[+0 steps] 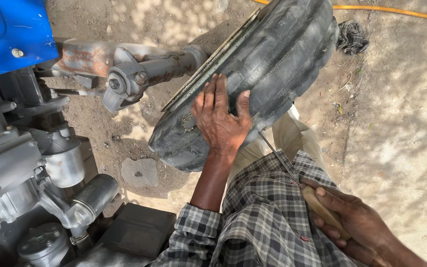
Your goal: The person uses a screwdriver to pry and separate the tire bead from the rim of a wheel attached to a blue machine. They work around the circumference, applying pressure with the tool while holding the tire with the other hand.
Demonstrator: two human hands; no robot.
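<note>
With the left hand (221, 121) flat and open on the tyre (258, 74), the right hand (344, 217) (fingers closed on the screwdriver (292, 173)) should probably push slowly.

Outdoor dirt ground (396, 128), dappled shade; orange hose (391, 10) and dark rag (352, 35) lying beyond the hands.

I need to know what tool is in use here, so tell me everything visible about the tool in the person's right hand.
The tool is a thin, straight metal rod set in a light wooden handle, like an awl or slim screwdriver. The right hand is closed around the handle, low at the right of the view, over the checked shirt. The shaft slants up and left, its tip at the lower edge of the worn black tyre, just right of the left hand, which lies flat on the tyre. Whether the tip enters the rubber cannot be told.
</note>
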